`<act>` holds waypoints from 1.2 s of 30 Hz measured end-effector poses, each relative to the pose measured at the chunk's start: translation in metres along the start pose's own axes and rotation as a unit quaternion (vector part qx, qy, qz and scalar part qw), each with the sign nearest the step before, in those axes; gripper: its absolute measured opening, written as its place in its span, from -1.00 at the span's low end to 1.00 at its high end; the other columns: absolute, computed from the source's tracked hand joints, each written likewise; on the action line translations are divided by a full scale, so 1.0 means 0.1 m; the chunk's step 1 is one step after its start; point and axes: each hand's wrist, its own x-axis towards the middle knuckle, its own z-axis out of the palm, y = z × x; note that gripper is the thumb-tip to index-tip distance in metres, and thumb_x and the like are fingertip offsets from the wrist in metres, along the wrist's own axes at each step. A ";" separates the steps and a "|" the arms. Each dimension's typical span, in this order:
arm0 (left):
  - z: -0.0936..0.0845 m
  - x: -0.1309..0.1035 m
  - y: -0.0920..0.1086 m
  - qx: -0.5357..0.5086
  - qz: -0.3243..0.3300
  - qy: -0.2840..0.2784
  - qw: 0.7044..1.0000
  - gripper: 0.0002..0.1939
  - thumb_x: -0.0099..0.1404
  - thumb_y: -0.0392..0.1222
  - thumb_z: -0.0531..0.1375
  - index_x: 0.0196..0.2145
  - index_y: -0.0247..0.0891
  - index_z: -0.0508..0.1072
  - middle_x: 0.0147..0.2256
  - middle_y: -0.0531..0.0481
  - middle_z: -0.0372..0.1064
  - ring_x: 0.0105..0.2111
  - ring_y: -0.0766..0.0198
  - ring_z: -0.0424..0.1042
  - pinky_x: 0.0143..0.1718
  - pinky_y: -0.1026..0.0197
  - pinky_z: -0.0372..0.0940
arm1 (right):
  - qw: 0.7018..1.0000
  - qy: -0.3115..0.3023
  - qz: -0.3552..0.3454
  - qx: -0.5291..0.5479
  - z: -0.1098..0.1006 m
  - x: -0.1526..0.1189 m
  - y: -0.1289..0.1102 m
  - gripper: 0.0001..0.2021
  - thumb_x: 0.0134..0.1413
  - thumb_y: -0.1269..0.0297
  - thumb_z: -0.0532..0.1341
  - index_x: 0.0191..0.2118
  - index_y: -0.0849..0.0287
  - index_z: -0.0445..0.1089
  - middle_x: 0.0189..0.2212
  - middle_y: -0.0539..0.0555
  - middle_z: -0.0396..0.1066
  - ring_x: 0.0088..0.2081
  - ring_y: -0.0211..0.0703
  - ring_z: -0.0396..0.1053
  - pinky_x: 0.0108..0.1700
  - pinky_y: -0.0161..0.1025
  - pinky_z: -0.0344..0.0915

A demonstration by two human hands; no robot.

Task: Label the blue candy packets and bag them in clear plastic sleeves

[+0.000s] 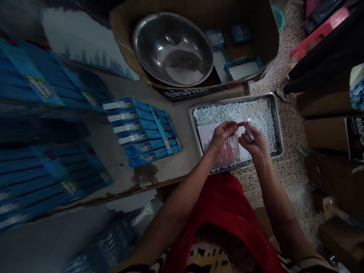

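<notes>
Above a metal tray [279, 125] my left hand [221, 137] pinches one end of a small, thin reddish piece [240, 124]. Its other end meets the fingertips of my right hand [256, 143]. A small pale, translucent piece [249, 131] is gripped in the right hand; its kind is too dim to make out. Many small white and pale blue pellets [218, 113] lie in the tray, piled along its far and right sides. Under my hands is a pale sheet [206, 132] with clear, shiny packets [227, 154] in pink and other colours, partly covered by my left hand.
Left of the tray, banded blue boxes [142, 131] stand on the bench [182, 161], with larger blue stacks [51, 167] farther left. Behind is a cardboard box [264, 38] holding a steel bowl [173, 49] and small blue boxes. Another person's legs [315, 64] and cartons [327, 132] are at right.
</notes>
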 end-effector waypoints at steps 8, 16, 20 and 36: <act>-0.14 -0.35 0.35 0.037 0.067 0.088 0.993 -0.59 0.05 0.08 0.56 -0.36 -0.23 0.54 -0.39 0.05 0.49 -0.33 0.33 0.46 -0.13 0.21 0.42 | 1.000 -0.022 -0.011 -0.010 0.22 -0.19 0.16 -0.70 -0.09 0.11 0.51 -0.34 0.07 0.42 -0.61 -0.21 0.19 -0.59 -0.40 -0.23 -0.47 -0.24 -0.05; -0.70 -0.99 1.24 0.079 0.077 0.068 0.992 -0.54 0.19 0.16 0.50 -0.29 -0.17 0.39 -0.08 -0.09 0.62 -0.13 0.13 0.64 -0.06 0.02 0.59 | 0.961 -0.080 -0.043 -0.261 0.46 -0.44 0.24 -0.23 -0.34 0.00 0.64 0.10 0.13 0.57 -0.67 -0.26 0.12 -0.53 -0.34 -0.04 -0.41 -0.25 -0.10; -0.95 -1.27 1.56 0.107 0.044 0.037 0.993 -0.56 0.22 0.14 0.48 -0.30 -0.15 0.37 -0.06 -0.12 0.61 -0.09 0.02 0.68 -0.08 -0.06 0.63 | 0.930 -0.227 0.012 -0.289 0.81 -0.57 0.13 -0.19 -0.40 -0.03 0.68 0.08 0.14 0.58 -0.67 -0.28 0.13 -0.56 -0.36 0.02 -0.43 -0.27 0.01; -1.68 -1.85 1.73 0.064 -0.004 0.030 0.997 -0.46 0.12 0.27 0.53 -0.31 -0.20 0.45 -0.18 -0.14 0.63 -0.16 0.03 0.68 -0.09 -0.07 0.62 | 0.917 -0.176 -0.041 -0.355 1.79 -0.83 0.52 -0.53 -0.26 -0.19 0.57 -0.46 0.12 0.54 -0.55 -0.05 0.39 -0.48 -0.30 0.13 -0.39 -0.25 0.04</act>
